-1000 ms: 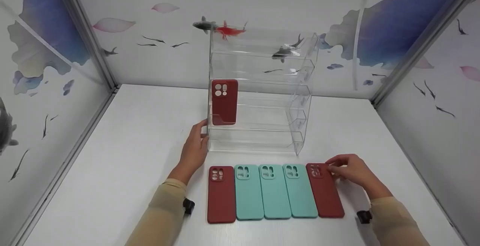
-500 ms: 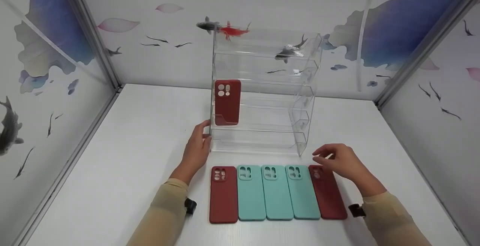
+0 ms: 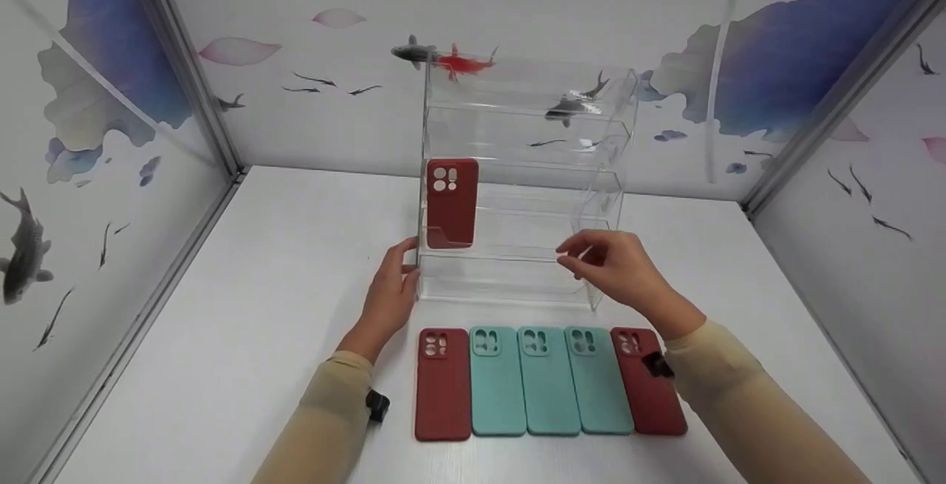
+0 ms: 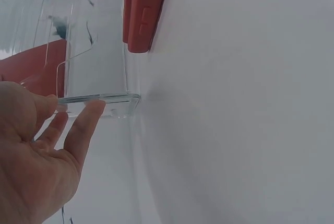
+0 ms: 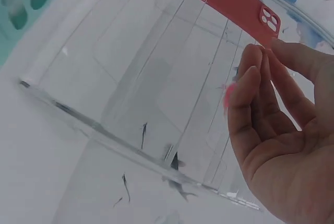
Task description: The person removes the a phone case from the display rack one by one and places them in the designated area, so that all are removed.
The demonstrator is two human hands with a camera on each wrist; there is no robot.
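A clear acrylic display rack (image 3: pixel 517 277) stands upright with stepped tiers. One red phone case (image 3: pixel 452 207) leans at the left end of a lower tier. My left hand (image 3: pixel 388 292) touches the rack's left side panel with thumb and fingertips, also seen in the left wrist view. My right hand (image 3: pixel 617 266) is in front of the rack's lower right, fingers loosely bent and holding nothing. On the table, a row holds a red phone case (image 3: pixel 443 388) at left, several teal phone cases (image 3: pixel 550 388) in the middle and another red phone case (image 3: pixel 643 377) at right, partly behind my right forearm.
White panels with fish and petal prints enclose the white table (image 3: pixel 310 225) at the back and both sides. Metal frame posts (image 3: pixel 194 63) stand at the corners. The row of cases lies just in front of the rack.
My right hand has left the right-hand red phone case and moved up and left to the rack's front. My left hand stays at the rack's side. The cases stay in place.
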